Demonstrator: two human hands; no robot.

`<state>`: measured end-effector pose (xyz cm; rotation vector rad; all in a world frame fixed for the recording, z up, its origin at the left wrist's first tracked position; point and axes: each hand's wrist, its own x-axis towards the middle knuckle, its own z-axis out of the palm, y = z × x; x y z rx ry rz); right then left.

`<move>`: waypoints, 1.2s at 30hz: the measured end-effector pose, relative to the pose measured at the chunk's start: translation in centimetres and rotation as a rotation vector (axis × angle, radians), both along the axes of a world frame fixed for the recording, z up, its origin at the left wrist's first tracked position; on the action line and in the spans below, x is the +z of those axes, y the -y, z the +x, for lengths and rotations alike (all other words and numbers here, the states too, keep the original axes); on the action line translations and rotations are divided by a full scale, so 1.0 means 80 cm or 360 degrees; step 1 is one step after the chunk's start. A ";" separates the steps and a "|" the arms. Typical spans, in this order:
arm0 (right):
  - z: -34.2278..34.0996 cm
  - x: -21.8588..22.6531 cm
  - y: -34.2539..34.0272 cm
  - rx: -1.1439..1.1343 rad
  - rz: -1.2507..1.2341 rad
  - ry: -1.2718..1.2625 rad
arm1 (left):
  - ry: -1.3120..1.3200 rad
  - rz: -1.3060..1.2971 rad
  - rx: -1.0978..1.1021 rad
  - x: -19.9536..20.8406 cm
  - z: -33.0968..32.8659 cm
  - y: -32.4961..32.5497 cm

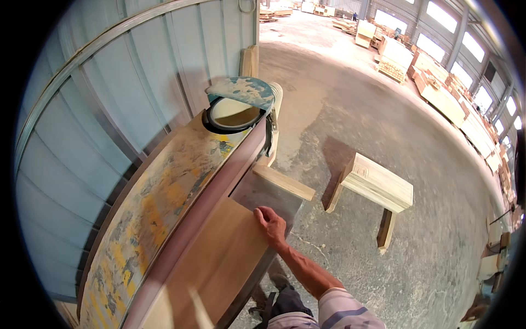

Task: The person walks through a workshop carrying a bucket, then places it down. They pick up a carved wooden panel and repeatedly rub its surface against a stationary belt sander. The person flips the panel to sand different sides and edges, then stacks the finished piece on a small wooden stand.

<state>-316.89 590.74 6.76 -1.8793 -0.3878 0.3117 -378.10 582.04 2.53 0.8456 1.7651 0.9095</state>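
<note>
My right hand is at the far right corner of a flat wooden board, its fingers curled and closed at the board's edge. The board lies on the dark metal table of a belt sander, its long left side along the reddish-brown sanding belt. A wooden strip lies across the table's far end, beyond the board and apart from my hand. My left hand is not in view. Pale bright patches fall on the near part of the board.
The sander's paint-stained top cover runs along the left, ending at a round drum. Beyond it stands a pale blue ribbed metal wall. A stack of wooden pieces rests on wooden supports on the concrete floor. Timber piles line the far right.
</note>
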 end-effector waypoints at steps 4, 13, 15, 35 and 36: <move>-0.044 -0.004 0.005 0.0073 -0.0018 -0.0016 | -0.0051 0.0016 -0.0125 -0.103 -0.168 -0.006; -0.133 0.007 0.041 0.0395 0.0019 -0.0260 | -0.0132 0.0029 -0.0512 -0.059 -0.236 0.010; -0.147 0.012 0.060 0.0447 -0.0011 -0.0281 | -0.0111 -0.0017 -0.0370 -0.040 -0.208 0.018; -0.115 -0.038 0.078 0.0826 -0.0322 0.0429 | 0.0022 -0.0141 0.0128 -0.018 -0.076 -0.002; -0.111 -0.038 0.074 0.0822 -0.0326 0.0449 | 0.0023 -0.0139 0.0133 -0.017 -0.074 -0.005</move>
